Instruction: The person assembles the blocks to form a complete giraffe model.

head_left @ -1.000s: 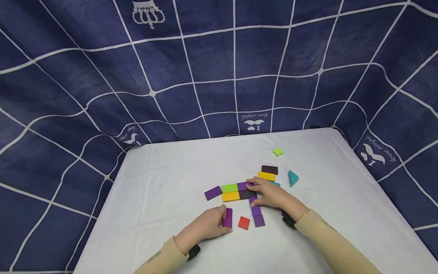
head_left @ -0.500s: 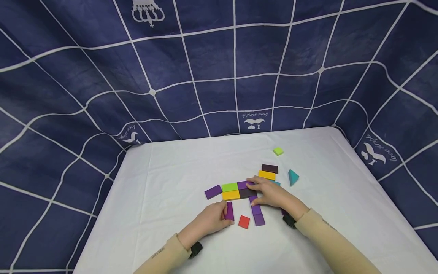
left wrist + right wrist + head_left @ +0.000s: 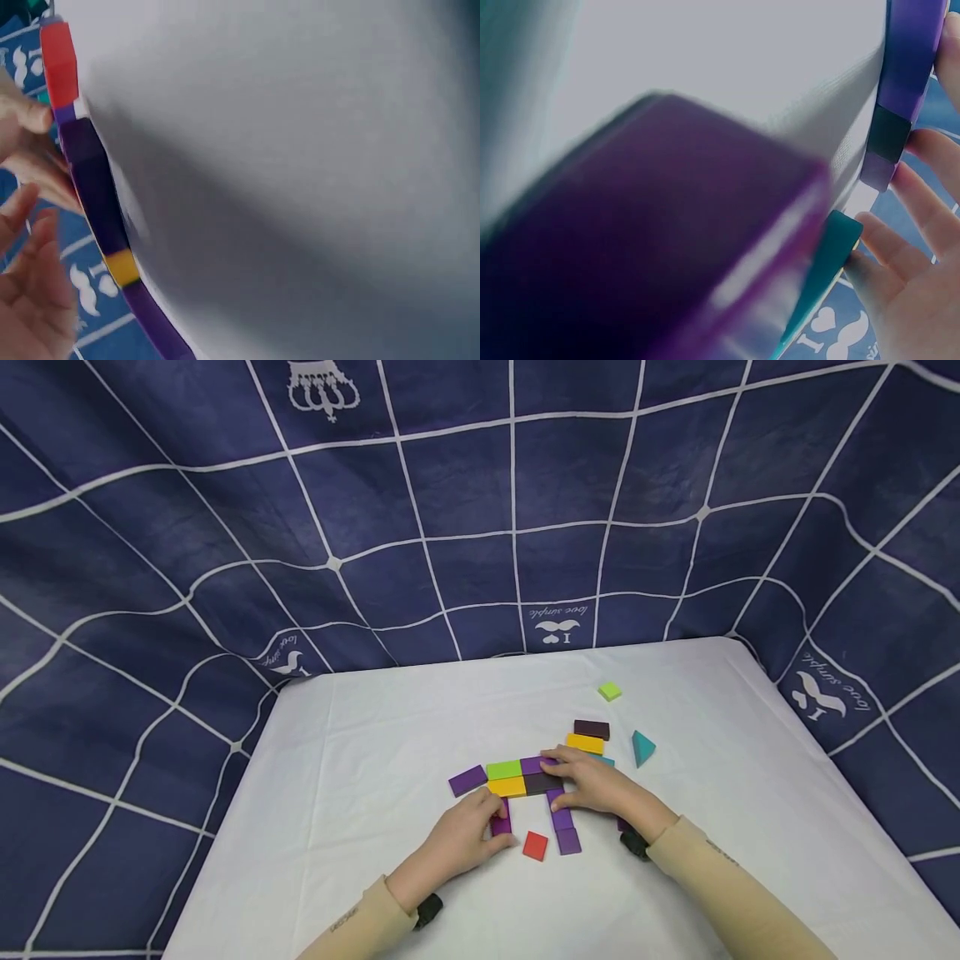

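Observation:
My left hand [image 3: 459, 837] hovers around a purple block [image 3: 501, 817], thumb near its lower end and fingers along its upper part. In the left wrist view the fingers look spread, slightly apart from that block [image 3: 96, 187]. The block's top end lies below a yellow block [image 3: 507, 787]. My right hand [image 3: 596, 785] rests with spread fingers on the right end of the block figure, touching a purple block [image 3: 534, 766] and a purple leg block [image 3: 560, 814]. A dark block [image 3: 542, 784] and a green block [image 3: 503, 770] complete the two rows. Another purple block [image 3: 468, 780] slants at the left.
A red square [image 3: 535, 846] lies between the legs; a small purple square [image 3: 568, 841] ends the right one. Beyond the right hand are a yellow block [image 3: 584, 743], a dark block [image 3: 592, 729], a teal triangle [image 3: 642, 748] and a green square [image 3: 610, 692].
My left hand has slid the purple block upward until it meets the yellow block, then its fingers have loosened and spread. My right hand has stayed in place.

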The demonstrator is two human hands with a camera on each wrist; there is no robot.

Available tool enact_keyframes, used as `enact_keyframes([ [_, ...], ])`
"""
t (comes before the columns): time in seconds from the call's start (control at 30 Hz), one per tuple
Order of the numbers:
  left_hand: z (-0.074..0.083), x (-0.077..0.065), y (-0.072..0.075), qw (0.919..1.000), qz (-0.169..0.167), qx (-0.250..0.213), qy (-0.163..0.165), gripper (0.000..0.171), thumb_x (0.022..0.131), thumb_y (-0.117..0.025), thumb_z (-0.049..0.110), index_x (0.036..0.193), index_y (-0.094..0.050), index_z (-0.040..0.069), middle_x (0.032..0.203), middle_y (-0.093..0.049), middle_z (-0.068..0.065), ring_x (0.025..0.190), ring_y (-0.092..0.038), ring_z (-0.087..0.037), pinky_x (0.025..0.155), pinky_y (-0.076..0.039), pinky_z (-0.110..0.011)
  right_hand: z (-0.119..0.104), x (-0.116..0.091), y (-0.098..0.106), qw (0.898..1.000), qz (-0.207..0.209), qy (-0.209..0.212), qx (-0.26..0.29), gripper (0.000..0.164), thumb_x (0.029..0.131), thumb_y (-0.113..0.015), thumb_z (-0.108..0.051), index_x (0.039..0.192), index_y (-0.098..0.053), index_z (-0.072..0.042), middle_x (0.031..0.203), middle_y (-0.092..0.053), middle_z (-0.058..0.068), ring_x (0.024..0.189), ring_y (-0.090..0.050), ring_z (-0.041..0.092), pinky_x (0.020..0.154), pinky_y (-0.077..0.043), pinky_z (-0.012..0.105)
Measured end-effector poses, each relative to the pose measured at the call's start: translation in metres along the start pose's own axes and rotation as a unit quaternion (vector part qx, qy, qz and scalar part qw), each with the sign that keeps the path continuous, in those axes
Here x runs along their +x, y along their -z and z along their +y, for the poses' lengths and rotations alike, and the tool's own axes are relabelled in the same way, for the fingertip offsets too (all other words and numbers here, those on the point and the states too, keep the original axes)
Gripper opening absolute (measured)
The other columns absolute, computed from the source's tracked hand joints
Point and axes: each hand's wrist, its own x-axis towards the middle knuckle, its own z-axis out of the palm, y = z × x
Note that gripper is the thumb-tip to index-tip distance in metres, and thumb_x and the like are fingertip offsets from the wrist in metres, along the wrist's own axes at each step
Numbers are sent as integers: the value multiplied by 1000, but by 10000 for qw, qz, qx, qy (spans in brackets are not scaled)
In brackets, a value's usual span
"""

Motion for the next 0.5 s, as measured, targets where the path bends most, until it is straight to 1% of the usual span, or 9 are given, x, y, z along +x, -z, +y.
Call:
enact_keyframes([
  [0.07, 3, -1, -1, 9985, 176, 230, -470, 34, 83, -78, 41, 101, -64, 17, 98, -56, 5, 83, -48, -6, 71, -47, -18, -1, 0, 0, 10000, -28, -37, 42, 70, 81, -79, -37, 140, -55, -8, 152, -46, 8, 143, -37, 40, 114, -37, 55],
  [0.13, 7, -1, -3, 9942, 176, 449, -964, 36, 84, -77, 42, 108, -67, 18, 108, -59, 4, 94, -52, -9, 81, -50, -21, -1, 1, 0, 10000, -16, -13, 23, 70, 81, -79, -37, 139, -55, -8, 151, -46, 9, 142, -37, 40, 114, -37, 55],
  [0.2, 11, 0, -5, 9876, 27, 657, -1427, 40, 85, -75, 44, 114, -68, 18, 117, -61, 4, 106, -55, -11, 91, -51, -25, -2, 1, 1, 10000, -5, 13, 4, 70, 81, -79, -37, 139, -55, -7, 151, -47, 9, 142, -37, 41, 113, -37, 56],
  [0.27, 15, 0, -6, 9801, -191, 892, -1762, 44, 86, -73, 45, 121, -67, 19, 125, -62, 4, 114, -54, -13, 98, -49, -27, -2, 1, 1, 10000, -2, 37, -4, 70, 81, -79, -37, 139, -55, -6, 150, -47, 9, 142, -37, 41, 113, -37, 56],
  [0.33, 18, 0, -8, 9736, -335, 1099, -1975, 47, 87, -73, 44, 126, -66, 19, 127, -63, 5, 117, -54, -13, 100, -48, -27, -1, 1, 1, 10000, -7, 41, 4, 70, 81, -79, -38, 139, -55, -6, 151, -47, 9, 142, -37, 41, 113, -36, 56],
  [0.4, 19, 0, -9, 9697, -393, 1257, -2059, 47, 87, -73, 42, 127, -65, 19, 126, -65, 6, 117, -55, -12, 100, -48, -27, -1, 1, 0, 10000, -8, 49, -16, 70, 82, -78, -38, 139, -55, -6, 151, -47, 9, 142, -37, 41, 113, -36, 56],
  [0.5, 21, 1, -10, 9670, -292, 1400, -2108, 42, 86, -75, 37, 123, -67, 20, 118, -69, 9, 112, -57, -11, 95, -49, -25, -1, 1, 0, 10000, -29, 6, -12, 70, 81, -78, -39, 140, -55, -7, 151, -47, 9, 143, -37, 40, 113, -36, 56],
])
